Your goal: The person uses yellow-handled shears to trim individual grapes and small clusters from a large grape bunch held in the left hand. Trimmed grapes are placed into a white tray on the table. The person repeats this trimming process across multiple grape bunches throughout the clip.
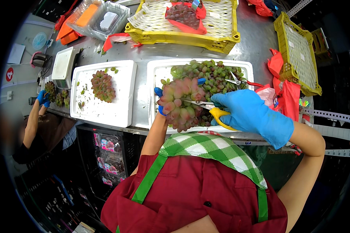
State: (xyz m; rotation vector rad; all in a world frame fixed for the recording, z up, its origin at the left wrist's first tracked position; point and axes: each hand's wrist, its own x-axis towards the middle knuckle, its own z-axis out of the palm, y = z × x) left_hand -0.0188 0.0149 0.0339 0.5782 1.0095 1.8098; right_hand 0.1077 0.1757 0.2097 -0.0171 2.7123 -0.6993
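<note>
A bunch of pinkish-green grapes [182, 101] hangs over the near part of a white foam tray [156, 73]. My left hand [159, 93], in a blue glove and mostly hidden behind the bunch, holds it up with fingertips showing at its edges. In my gloved right hand [241, 106] are scissors [223, 117] with yellow handles, their blades pointing left into the bunch. Under and beyond my hands, loose green and reddish grapes [210, 77] cover much of the tray. Red-handled snips [239, 80] lie on these grapes, blades apart.
To the left, another white tray [122, 89] bears one bunch and scraps. A scale [62, 66] stands beyond it, near a co-worker's gloved hands [42, 98] at more grapes. Yellow crates [182, 39] sit at the back and right; red wrapping [289, 97] lies right of my tray.
</note>
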